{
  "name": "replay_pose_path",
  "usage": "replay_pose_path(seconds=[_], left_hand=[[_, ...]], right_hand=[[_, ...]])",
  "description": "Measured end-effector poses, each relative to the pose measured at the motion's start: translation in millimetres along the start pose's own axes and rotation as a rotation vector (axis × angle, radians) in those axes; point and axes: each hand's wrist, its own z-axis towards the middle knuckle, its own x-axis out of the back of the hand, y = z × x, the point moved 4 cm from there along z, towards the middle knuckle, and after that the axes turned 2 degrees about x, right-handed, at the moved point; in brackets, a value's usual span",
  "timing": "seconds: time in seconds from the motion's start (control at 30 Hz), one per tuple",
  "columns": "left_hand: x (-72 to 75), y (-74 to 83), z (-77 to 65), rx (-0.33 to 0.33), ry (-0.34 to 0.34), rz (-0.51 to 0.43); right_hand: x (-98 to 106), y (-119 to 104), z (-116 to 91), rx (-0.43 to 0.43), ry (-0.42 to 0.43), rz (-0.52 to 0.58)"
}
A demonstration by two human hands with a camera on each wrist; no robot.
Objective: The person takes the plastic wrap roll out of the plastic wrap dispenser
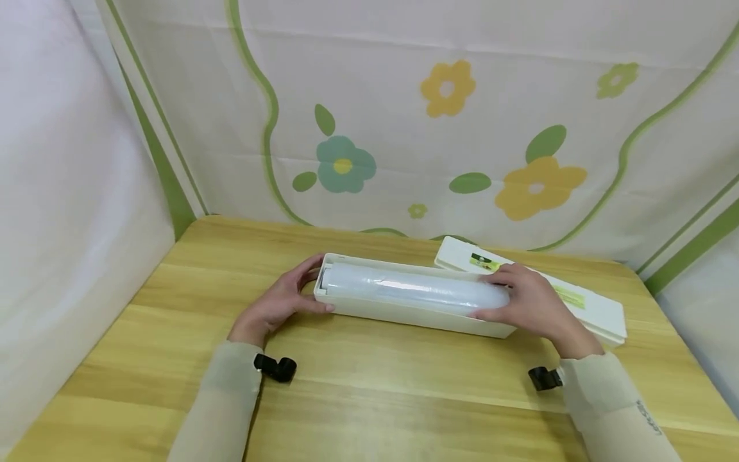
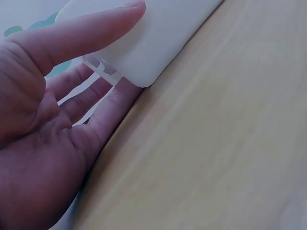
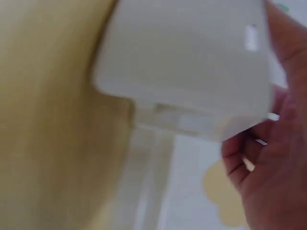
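A long white box (image 1: 416, 313) lies lidless across the wooden table, with a shiny roll of plastic wrap (image 1: 404, 284) inside it. My left hand (image 1: 283, 295) grips the box's left end. Its thumb (image 2: 105, 36) lies along the front wall while the other fingers reach round the end and behind. From above, my right hand (image 1: 528, 301) holds the roll near its right end, thumb at the front and fingers at the back. Whether those fingertips also touch the box rims I cannot tell. The box's end face (image 3: 187, 57) fills much of the right wrist view.
Behind the right hand lies a white lid (image 1: 600, 314) with green and yellow labels, set at a slant. A flower-printed cloth (image 1: 398, 141) hangs at the table's back edge. The wooden tabletop (image 1: 404, 398) extends in front of the box.
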Motion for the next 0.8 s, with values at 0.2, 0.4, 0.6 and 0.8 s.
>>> replay_pose_path(seconds=[0.2,0.4,0.6,0.8], left_hand=[[-4.1,4.8,0.9,-0.013,-0.026,0.0],[4.7,5.6,-4.0,-0.01,-0.001,0.018],[8.4,2.9,-6.3,-0.006,0.0,0.016],[-0.3,1.0,-2.7,-0.016,-0.02,0.003]], right_hand=[[0.9,7.4,-4.2,0.003,0.067,0.056],[-2.9,3.1,0.2,-0.004,0.104,0.143],[-9.3,0.9,-3.5,-0.049,0.117,0.17],[-8.3,10.1,-10.7,-0.133,0.127,0.217]])
